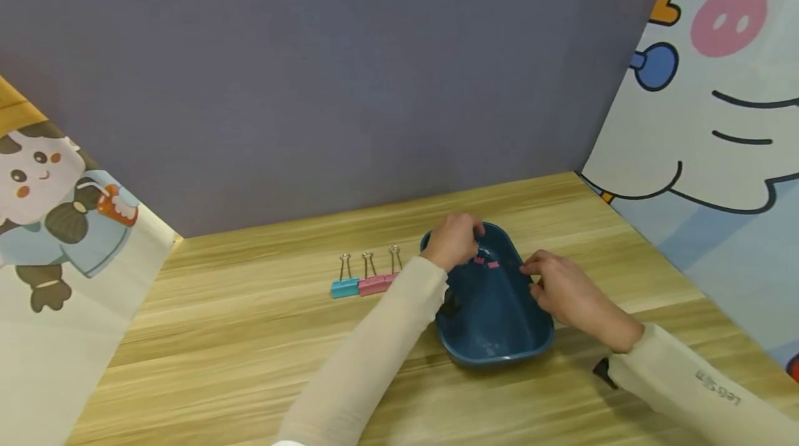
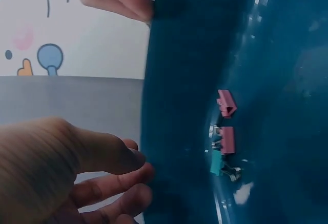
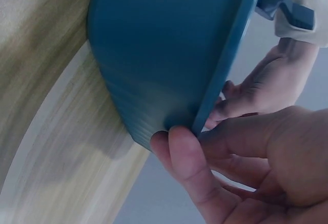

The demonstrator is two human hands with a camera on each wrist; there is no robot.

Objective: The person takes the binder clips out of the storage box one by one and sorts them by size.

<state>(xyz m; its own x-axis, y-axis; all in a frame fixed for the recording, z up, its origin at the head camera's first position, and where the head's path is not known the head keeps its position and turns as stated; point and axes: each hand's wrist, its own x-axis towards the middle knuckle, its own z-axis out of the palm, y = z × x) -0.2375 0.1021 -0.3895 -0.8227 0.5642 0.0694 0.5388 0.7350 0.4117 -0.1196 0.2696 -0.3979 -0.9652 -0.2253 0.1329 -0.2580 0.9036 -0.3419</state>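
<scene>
A dark blue bowl (image 1: 493, 321) sits on the wooden table. My right hand (image 1: 562, 286) pinches its right rim, with the thumb (image 3: 187, 155) under the edge and the fingers above. My left hand (image 1: 454, 241) is at the far left rim, and its curled fingers (image 2: 120, 183) lie against the bowl's edge (image 2: 154, 131). Small binder clips lie inside at the far end: two pink ones (image 2: 227, 140) and a teal one (image 2: 216, 163). In the head view they show as pink specks (image 1: 493, 265).
Three larger binder clips stand in a row left of the bowl: a teal one (image 1: 345, 286) and two pink ones (image 1: 372, 284). A grey back wall and cartoon-printed side panels (image 1: 718, 85) close in the table (image 1: 250, 363).
</scene>
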